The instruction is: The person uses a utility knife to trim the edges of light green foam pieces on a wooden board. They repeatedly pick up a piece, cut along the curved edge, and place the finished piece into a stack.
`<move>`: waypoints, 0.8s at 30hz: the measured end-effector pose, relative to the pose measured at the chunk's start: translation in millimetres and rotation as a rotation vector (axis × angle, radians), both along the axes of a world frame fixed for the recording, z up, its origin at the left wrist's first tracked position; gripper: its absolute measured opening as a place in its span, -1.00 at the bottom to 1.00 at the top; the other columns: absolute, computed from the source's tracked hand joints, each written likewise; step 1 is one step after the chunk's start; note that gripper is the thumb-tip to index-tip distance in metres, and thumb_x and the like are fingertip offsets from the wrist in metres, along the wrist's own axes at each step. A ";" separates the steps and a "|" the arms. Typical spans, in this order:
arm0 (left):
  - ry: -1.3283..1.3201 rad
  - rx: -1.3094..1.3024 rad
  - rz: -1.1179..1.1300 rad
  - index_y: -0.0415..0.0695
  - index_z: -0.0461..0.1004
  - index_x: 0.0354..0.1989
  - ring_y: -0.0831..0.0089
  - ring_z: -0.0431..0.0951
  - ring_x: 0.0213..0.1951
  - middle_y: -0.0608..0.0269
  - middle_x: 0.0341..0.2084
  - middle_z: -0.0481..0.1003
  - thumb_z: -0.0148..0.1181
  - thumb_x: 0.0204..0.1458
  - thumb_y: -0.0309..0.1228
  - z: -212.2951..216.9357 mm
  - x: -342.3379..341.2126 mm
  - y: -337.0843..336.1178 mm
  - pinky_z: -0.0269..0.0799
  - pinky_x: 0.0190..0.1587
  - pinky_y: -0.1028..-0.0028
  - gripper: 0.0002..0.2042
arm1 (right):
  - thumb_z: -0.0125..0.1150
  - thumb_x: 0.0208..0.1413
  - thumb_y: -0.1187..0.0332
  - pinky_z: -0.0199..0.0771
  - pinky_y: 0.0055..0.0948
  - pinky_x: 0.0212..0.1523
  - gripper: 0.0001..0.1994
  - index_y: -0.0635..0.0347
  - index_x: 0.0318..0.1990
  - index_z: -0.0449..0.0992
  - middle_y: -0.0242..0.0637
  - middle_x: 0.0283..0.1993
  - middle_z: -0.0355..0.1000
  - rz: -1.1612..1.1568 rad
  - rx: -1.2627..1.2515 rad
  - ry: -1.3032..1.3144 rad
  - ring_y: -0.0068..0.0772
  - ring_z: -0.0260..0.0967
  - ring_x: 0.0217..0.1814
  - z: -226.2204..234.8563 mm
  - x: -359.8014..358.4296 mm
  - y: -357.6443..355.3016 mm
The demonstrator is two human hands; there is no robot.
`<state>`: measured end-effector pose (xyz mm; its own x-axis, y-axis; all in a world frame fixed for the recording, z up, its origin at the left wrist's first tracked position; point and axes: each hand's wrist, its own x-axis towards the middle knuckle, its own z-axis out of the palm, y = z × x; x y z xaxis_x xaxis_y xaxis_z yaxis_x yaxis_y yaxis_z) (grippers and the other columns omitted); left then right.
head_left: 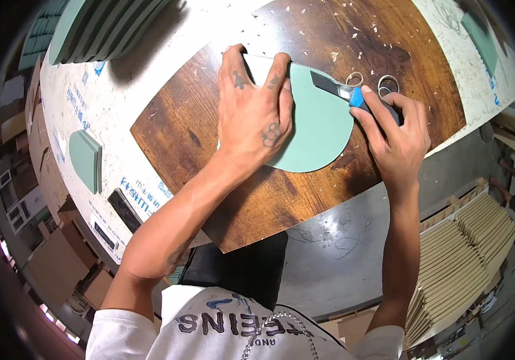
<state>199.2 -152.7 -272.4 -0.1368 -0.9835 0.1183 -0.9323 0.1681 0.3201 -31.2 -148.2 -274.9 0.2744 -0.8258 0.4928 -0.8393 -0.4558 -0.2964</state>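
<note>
Far left on the white worktop (119,90), a small stack of pale green foam pieces (86,161) lying by itself, a black flat bar (125,209) just below it near the edge. Up top left, a thick pile of green panels (98,27) leaning across the worktop corner. Moving in: dark brown wooden board (209,120) laid over the white surface, littered with pale shavings. Left hand (256,114) pressed flat, palm down, fingers (280,67) spread and released, pinning a pale green rounded sheet (317,129) against the board; fingertips right at the sheet's upper edge. Sheet lying flat in the board's middle, curved edge toward the near side and right. Next over, a utility knife (344,91) with a blue slider, blade end resting on the sheet's upper right part. Right hand (396,129) clenched around the knife's handle, thumb along the top. Just beyond the knife, two thin curled offcut rings (371,82) on the board. Far right below, stacked tan boards (455,258) on the floor
</note>
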 end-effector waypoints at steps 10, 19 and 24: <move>-0.095 -0.162 -0.327 -0.07 0.32 0.31 -0.02 0.35 0.27 -0.16 0.27 0.28 -0.06 0.28 0.01 -7.8 9.2 -56.2 -0.08 0.38 -0.29 -0.46 | 0.56 -0.11 0.27 0.42 -0.32 -0.30 -0.55 -0.13 0.02 0.65 -0.38 -0.23 0.41 -0.123 0.171 -0.001 -0.26 0.34 -0.23 7.3 -11.2 84.6; 0.030 -0.160 0.043 -0.29 0.36 0.11 -0.11 0.26 0.11 -0.27 -0.05 0.31 0.05 0.23 -0.24 -18.4 11.5 -13.9 0.02 0.19 -0.21 -0.60 | 0.56 -0.10 0.30 0.42 -0.33 -0.30 -0.57 -0.10 0.01 0.66 -0.38 -0.26 0.40 -0.066 0.138 0.011 -0.26 0.32 -0.25 3.5 -14.6 60.8; 0.028 -0.154 0.053 -0.31 0.36 0.10 -0.13 0.26 0.12 -0.27 -0.06 0.33 0.04 0.23 -0.27 -18.4 11.5 -13.0 0.02 0.19 -0.19 -0.61 | 0.55 -0.09 0.30 0.42 -0.33 -0.31 -0.61 -0.02 -0.03 0.68 -0.31 -0.28 0.41 0.044 0.128 -0.031 -0.26 0.33 -0.26 4.8 -7.6 20.9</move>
<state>210.7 -165.7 -290.9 -0.0801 -0.9592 0.2711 -0.9323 0.1683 0.3202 -38.8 -127.3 -270.1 0.2981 -0.8699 0.3929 -0.8088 -0.4488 -0.3801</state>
